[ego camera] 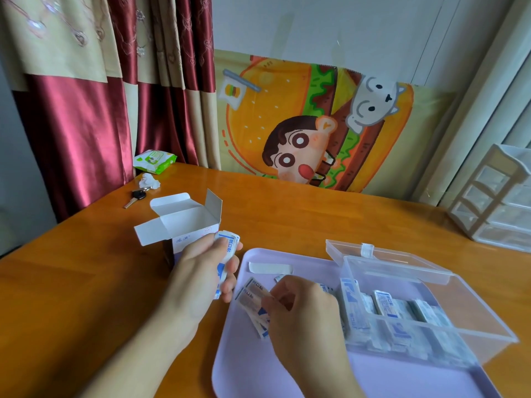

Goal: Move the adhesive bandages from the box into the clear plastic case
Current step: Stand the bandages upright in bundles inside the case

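Lilac tray point(287, 366), blue-and-white bandages point(260, 311)

The left hand point(201, 271) is raised, back toward the camera, its fingers point(230, 278) curled around a bundle of bandages point(227, 254), thumb pressed on top. The right hand point(301, 314) reaches forward and lower, palm down, its fingers point(273, 300) pinching a few wrapped bandages point(254, 300) at their tips.

the left hand point(201, 271) hides the box's point(184, 222) lower front and much of the bandage stack point(227, 254) it grips; the right hand point(301, 314) covers loose bandages point(254, 300) on the tray point(258, 369) — their count unclear; the tray's near edge and the drawer unit point(497, 196) are cut off; the bandage print is too small to read
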Available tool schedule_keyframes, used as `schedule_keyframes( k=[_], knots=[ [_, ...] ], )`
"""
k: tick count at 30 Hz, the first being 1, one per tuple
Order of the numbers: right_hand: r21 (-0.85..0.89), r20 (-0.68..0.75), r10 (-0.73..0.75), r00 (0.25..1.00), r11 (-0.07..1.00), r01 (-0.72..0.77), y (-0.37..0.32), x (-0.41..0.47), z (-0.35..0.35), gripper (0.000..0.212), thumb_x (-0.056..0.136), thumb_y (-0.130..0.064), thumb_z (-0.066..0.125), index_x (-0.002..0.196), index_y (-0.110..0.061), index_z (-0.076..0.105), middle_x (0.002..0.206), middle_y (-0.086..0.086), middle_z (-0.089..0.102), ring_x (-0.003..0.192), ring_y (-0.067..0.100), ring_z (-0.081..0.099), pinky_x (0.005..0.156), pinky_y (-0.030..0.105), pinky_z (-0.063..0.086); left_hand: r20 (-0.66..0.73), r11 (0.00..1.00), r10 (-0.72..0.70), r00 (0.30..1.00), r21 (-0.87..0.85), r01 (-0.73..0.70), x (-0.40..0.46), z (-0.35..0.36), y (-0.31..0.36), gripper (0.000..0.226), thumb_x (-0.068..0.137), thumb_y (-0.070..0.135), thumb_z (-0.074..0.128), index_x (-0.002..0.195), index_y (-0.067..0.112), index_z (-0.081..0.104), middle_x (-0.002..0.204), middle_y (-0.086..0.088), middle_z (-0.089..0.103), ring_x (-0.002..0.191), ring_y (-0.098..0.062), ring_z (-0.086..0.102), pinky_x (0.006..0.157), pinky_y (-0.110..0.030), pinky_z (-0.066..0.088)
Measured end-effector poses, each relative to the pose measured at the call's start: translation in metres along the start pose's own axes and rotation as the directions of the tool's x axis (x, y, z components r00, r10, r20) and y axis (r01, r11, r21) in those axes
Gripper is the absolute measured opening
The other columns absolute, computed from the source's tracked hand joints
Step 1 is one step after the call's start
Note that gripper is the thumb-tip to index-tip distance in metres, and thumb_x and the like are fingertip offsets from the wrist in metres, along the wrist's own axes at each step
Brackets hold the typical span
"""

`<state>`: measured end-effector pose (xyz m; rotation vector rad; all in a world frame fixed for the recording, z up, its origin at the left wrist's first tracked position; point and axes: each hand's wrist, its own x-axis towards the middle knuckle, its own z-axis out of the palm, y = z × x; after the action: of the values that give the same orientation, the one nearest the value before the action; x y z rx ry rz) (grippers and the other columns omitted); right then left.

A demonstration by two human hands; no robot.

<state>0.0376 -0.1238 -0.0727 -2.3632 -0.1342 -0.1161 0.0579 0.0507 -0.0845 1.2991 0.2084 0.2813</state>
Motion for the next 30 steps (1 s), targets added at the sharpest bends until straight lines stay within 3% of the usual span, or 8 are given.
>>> schedule_keyframes(
  k=[2,6,11,14,18,21,26,30],
  knots=[
    [0.081,-0.038,-0.015,0.999,0.997,0.018,0.0,0.002,-0.002,0.017,0.088,-0.04,0.077,0.074,-0.03,0.074,0.08,-0.013,0.066,0.075,0.0,0.062,0.058,0.012,0.041,-0.023,0.999,0.03,0.999,0.042,-0.029,-0.003,0.0,0.001,0.045,0.108,0.018,0.044,0.075,0.027,0.074,0.058,-0.001,0.059,0.042,-0.012,0.052,0.043,-0.028,0.045],
    [0.305,0.009,0.009,1.0,0.952,-0.011,-0.001,0.004,-0.007,0.04,0.088,-0.051,0.077,0.067,-0.017,0.073,0.054,-0.006,0.057,0.049,0.008,0.05,0.051,0.02,0.037,0.016,0.999,0.029,0.999,0.03,-0.03,-0.015,0.002,0.01,0.029,0.11,0.018,0.043,0.102,0.005,0.068,0.068,-0.011,0.054,0.044,-0.018,0.044,0.047,-0.031,0.04],
    [0.699,0.062,0.077,0.995,0.708,-0.098,-0.014,-0.001,-0.025,0.031,0.092,-0.02,0.076,0.069,-0.002,0.067,0.055,0.01,0.058,0.044,0.016,0.044,0.044,0.022,0.036,0.066,0.994,0.041,0.997,0.098,-0.047,-0.036,0.018,0.024,0.033,0.109,0.029,0.046,0.107,0.002,0.065,0.074,-0.013,0.046,0.051,-0.022,0.043,0.047,-0.032,0.042],
    [0.741,0.092,0.011,0.996,0.667,-0.076,-0.024,-0.008,-0.027,0.043,0.094,-0.017,0.073,0.072,0.014,0.053,0.045,0.006,0.055,0.033,0.014,0.045,0.039,0.018,0.035,0.209,0.985,-0.051,0.976,0.17,0.015,-0.053,0.031,0.029,0.038,0.104,0.042,0.048,0.11,0.01,0.067,0.082,-0.02,0.062,0.07,-0.028,0.069,0.061,-0.034,0.057],
    [0.493,0.038,-0.154,0.987,0.862,0.116,-0.019,-0.01,-0.022,0.039,0.099,-0.023,0.067,0.065,-0.006,0.062,0.053,-0.002,0.067,0.046,0.008,0.058,0.051,0.021,0.044,0.178,0.977,-0.048,0.983,0.213,0.009,-0.055,0.034,0.024,0.029,0.108,0.03,0.048,0.106,0.01,0.069,0.084,-0.021,0.068,0.068,-0.021,0.07,0.058,-0.035,0.053],
    [0.23,-0.005,-0.222,0.975,0.949,0.217,-0.008,-0.003,-0.018,0.019,0.096,-0.016,0.059,0.083,-0.024,0.071,0.077,-0.008,0.074,0.073,0.009,0.069,0.067,0.034,0.054,-0.066,0.968,0.015,0.998,0.253,0.002,-0.041,0.024,0.019,0.028,0.109,0.024,0.046,0.101,0.013,0.071,0.088,-0.016,0.076,0.071,-0.018,0.075,0.055,-0.029,0.055],
    [-0.341,0.251,-0.256,0.933,0.879,0.333,0.0,0.0,-0.006,0.02,0.094,-0.032,0.06,0.112,-0.025,0.057,0.115,-0.006,0.06,0.113,0.02,0.047,0.089,0.032,0.045,-0.092,0.999,-0.029,0.995,0.036,0.033,-0.021,0.013,0.019,0.026,0.112,0.011,0.036,0.109,0.003,0.061,0.083,-0.015,0.077,0.076,-0.034,0.077,0.085,-0.063,0.059],
    [-0.342,0.263,-0.228,0.938,0.886,0.312,0.002,0.001,-0.002,0.022,0.092,-0.025,0.063,0.113,-0.025,0.059,0.114,-0.005,0.062,0.113,0.02,0.046,0.086,0.029,0.042,-0.105,0.999,0.009,0.994,0.038,-0.005,-0.023,0.015,0.018,0.022,0.11,0.008,0.04,0.108,0.002,0.062,0.067,-0.011,0.062,0.052,-0.025,0.062,0.057,-0.046,0.062]
  ],
)
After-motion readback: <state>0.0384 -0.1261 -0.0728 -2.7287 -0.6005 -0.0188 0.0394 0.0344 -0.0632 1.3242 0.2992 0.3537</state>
